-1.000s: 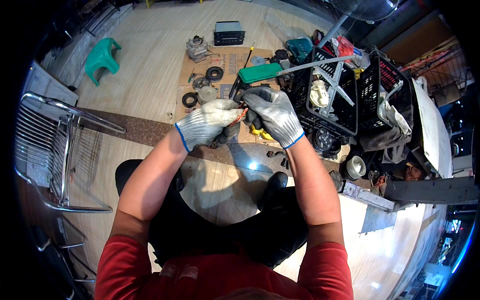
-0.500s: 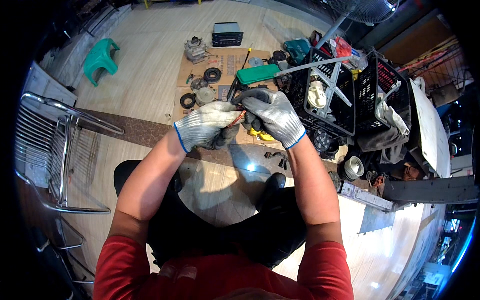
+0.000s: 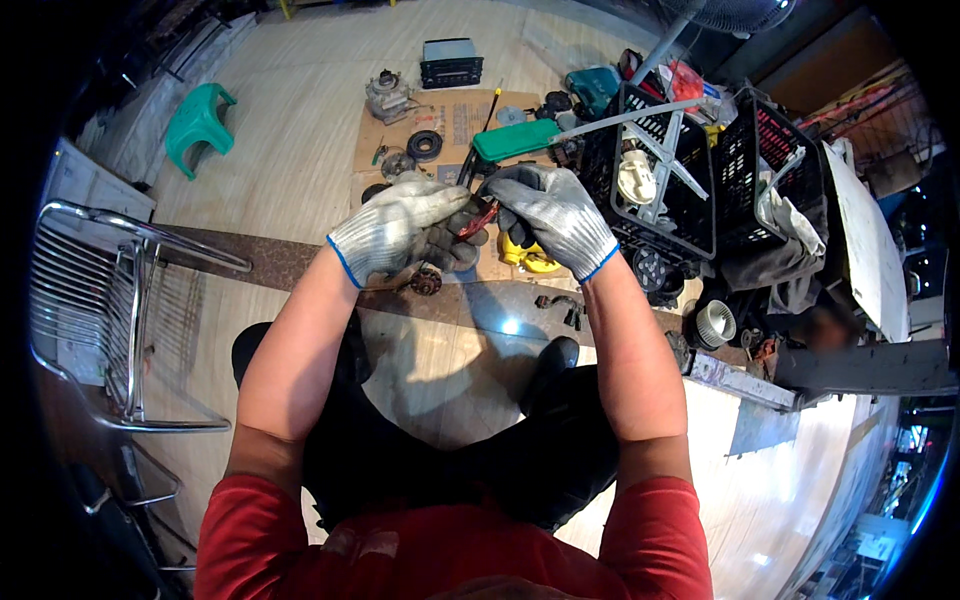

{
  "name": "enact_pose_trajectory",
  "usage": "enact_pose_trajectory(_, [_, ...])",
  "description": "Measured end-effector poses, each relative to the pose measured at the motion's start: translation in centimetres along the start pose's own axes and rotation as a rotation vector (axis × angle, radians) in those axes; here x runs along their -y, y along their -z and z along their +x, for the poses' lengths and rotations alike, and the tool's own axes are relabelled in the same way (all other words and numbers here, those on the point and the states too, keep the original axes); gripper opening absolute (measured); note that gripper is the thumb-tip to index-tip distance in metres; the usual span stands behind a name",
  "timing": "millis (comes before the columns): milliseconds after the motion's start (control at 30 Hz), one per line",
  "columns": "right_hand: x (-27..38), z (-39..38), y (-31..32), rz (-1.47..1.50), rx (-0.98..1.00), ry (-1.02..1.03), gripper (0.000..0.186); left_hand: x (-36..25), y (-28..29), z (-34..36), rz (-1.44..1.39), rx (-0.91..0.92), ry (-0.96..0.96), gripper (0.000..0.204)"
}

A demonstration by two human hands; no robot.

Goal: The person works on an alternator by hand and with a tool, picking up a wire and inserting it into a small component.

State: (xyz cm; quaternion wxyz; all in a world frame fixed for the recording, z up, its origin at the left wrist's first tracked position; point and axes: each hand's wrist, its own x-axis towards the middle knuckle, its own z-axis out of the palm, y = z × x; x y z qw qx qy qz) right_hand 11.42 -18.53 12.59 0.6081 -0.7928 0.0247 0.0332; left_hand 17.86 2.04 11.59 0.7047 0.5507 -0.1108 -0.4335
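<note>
Seen from the head camera looking down, a seated person in a red shirt and dark trousers held both hands close together above a sheet of brown cardboard laid on the pale wooden floor. The left hand in a grey knit work glove was curled closed around a small dark metal part, cradling it from the left and beneath. The right hand in a matching grey glove had its fingers bent down and pinched shut on a slim red-handled tool, whose long axis ran diagonally from upper right down to lower left, its tip meeting the part just beside the left fingertips. Both hands were touching the work, the left bearing it. Nearby lay a yellow plastic piece, a black rubber ring, a long green plastic case and black plastic crates.
</note>
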Motion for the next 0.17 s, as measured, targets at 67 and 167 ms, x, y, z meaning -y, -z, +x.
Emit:
enact_pose_trajectory(67, [1.02, -0.06, -0.21, 0.042, 0.047, -0.135, 0.032, 0.39, 0.43, 0.3, 0.104, 0.032, 0.008, 0.033])
enact_pose_trajectory(167, [0.43, 0.27, -0.7, 0.02, -0.012, -0.086, 0.028, 0.25, 1.01, 0.35, 0.312, 0.14, 0.13, 0.031])
